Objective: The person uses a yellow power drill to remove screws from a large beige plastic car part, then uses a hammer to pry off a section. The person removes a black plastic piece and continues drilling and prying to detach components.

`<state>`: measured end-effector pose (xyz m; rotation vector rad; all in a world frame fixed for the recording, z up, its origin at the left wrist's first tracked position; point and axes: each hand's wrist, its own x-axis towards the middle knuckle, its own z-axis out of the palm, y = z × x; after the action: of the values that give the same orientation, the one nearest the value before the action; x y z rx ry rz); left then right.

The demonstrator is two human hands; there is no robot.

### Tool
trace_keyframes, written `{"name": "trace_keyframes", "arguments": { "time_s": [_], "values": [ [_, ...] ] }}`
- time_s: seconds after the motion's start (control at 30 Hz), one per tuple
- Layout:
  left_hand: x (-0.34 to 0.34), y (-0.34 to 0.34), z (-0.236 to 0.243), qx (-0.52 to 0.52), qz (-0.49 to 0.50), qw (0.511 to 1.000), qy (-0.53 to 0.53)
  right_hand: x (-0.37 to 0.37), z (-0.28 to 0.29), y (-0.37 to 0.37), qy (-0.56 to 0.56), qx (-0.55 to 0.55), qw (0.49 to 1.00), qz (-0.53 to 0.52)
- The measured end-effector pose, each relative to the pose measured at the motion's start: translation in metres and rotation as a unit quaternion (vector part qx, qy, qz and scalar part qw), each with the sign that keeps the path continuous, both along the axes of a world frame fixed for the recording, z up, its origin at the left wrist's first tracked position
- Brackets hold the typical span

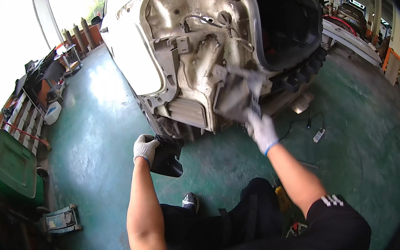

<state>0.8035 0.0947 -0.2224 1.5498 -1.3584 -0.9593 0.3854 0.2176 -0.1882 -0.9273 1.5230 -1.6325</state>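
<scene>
My left hand (146, 148), in a white knit glove, is closed on the edge of a curved black plastic trim piece (166, 162), low before the car. My right hand (262, 131), gloved alike, grips a grey, bracket-like car part (238, 93) at its lower right end. That part is smeared by motion, so its exact kind is unclear. It overlaps the lower rear corner of a white car (140, 57), where bare metal body panel (162, 10) is exposed. Whether the part touches the body cannot be seen. A loose wire (207, 19) runs across the bare metal.
A green wheeled bin (14, 163) and a small wheeled jack (62, 219) stand at left. Gas cylinders (78, 37) are farther back. A white power strip (318, 135) with a black cable lies on the green floor at right. Tools (295, 228) lie beside my right leg.
</scene>
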Motion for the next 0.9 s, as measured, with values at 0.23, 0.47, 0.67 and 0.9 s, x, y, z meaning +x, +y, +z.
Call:
{"name": "trace_keyframes", "arguments": {
  "time_s": [0.23, 0.47, 0.67, 0.9],
  "values": [
    [-0.005, -0.012, -0.019, 0.003, 0.047, 0.996, -0.077, 0.024, -0.170, 0.070, 0.073, 0.164, 0.980, 0.082],
    [-0.024, -0.019, -0.035, -0.023, 0.128, 0.971, -0.200, 0.050, -0.354, 0.043, 0.195, 0.335, 0.909, 0.154],
    [0.048, -0.027, -0.064, 0.004, 0.142, 0.989, -0.047, 0.057, -0.311, 0.048, 0.095, 0.199, 0.967, 0.129],
    [0.189, -0.013, -0.125, 0.161, 0.060, 0.984, 0.037, -0.120, -0.226, 0.210, 0.000, 0.164, 0.983, -0.084]
  ]
}}
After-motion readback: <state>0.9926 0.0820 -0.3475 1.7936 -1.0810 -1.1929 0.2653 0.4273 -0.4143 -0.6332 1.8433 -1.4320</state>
